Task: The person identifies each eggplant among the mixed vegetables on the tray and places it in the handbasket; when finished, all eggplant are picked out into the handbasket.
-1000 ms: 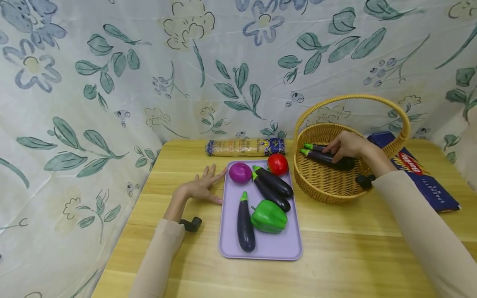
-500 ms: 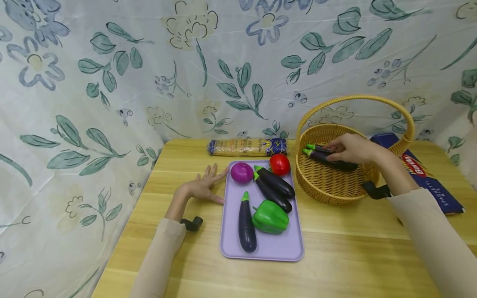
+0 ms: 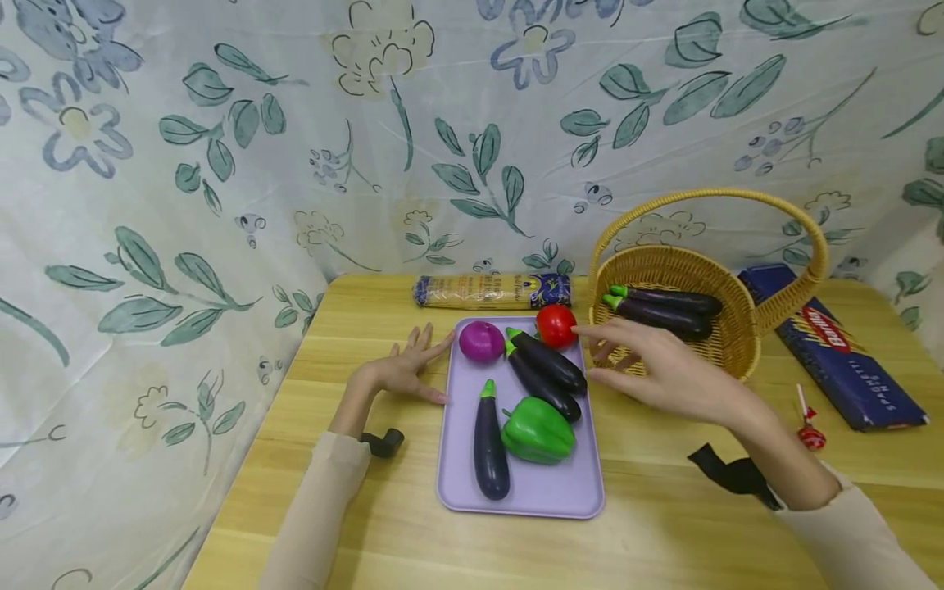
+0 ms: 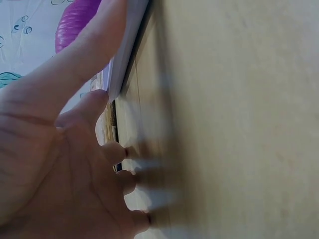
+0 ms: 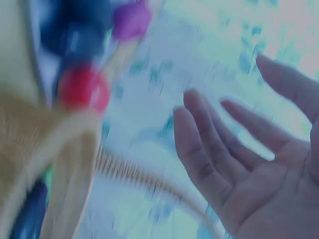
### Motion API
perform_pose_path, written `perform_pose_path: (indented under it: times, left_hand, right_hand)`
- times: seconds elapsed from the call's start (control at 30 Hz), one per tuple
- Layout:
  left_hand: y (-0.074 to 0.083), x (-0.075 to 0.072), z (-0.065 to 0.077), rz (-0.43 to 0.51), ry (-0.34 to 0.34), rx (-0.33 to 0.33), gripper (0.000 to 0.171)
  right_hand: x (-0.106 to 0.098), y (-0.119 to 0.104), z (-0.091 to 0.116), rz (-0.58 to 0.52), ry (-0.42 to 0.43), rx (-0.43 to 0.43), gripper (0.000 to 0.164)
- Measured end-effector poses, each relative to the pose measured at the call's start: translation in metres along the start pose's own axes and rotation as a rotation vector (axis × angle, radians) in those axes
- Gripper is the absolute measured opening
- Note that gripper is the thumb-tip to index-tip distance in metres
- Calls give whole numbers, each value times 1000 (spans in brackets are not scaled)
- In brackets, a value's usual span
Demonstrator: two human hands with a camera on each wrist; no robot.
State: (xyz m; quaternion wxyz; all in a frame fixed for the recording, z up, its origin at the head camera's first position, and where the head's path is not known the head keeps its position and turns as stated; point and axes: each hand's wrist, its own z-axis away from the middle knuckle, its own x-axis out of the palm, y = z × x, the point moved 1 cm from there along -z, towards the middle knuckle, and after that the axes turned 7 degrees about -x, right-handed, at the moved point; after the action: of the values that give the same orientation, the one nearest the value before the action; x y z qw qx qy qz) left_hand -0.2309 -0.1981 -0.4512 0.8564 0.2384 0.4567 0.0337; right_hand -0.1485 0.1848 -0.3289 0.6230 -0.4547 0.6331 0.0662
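Observation:
My left hand (image 3: 398, 373) lies spread at the left edge of a lilac tray (image 3: 460, 483), thumb and forefinger right at its rim. On the tray are a purple onion (image 3: 481, 342), a red tomato (image 3: 556, 325), a green bell pepper (image 3: 538, 432), two eggplants side by side, and a single eggplant (image 3: 491, 447) at the lower left. My right hand (image 3: 664, 369) hovers with nothing in it, fingers loosely extended, between the tray and a wicker basket (image 3: 741, 328). Two eggplants (image 3: 664, 318) lie together in that basket. In the right wrist view the palm (image 5: 264, 194) is bare.
The basket's tall handle (image 3: 708, 194) arches above it. A clear pack of noodles (image 3: 490, 291) lies behind the tray. To the right are a blue spaghetti pack (image 3: 833, 352) and a red lollipop (image 3: 810, 430) on the wooden table (image 3: 664, 524). A floral cloth (image 3: 442, 98) hangs behind.
My right hand has let go of the eggplant in the basket and come out leftward and toward me, near the tray. The lollipop has come into sight. My left hand stays put.

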Motion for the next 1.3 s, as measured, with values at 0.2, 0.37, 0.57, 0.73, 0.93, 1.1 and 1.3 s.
perform_pose_path:
  times: [0.2,0.37,0.57,0.73,0.93,1.1,1.3]
  left_hand:
    - [1,1,0,7,-1,-5,109]
    - [2,1,0,10,4,-12,109]
    - [3,1,0,9,2,-10,110]
    - [4,2,0,13,3,-13,109]
    - [3,2,-1,10,7,-9,109]
    - [2,2,-1,11,6,-8,110]
    - [2,2,0,7,7,-7,109]
  right_hand:
    - [47,-47,11,-164,-38,41,60]
    - [88,-71,14,-182,-97,45,63]
    - [128,-83,9,-47,-64,7,62]
    - [150,-86,5,17,-44,-3,59]
    - [162,-84,3,37,-61,28,56]
    - [168,-82,-1,67,-40,44,56]
    - [177,-82,-3,103,-24,58,57]
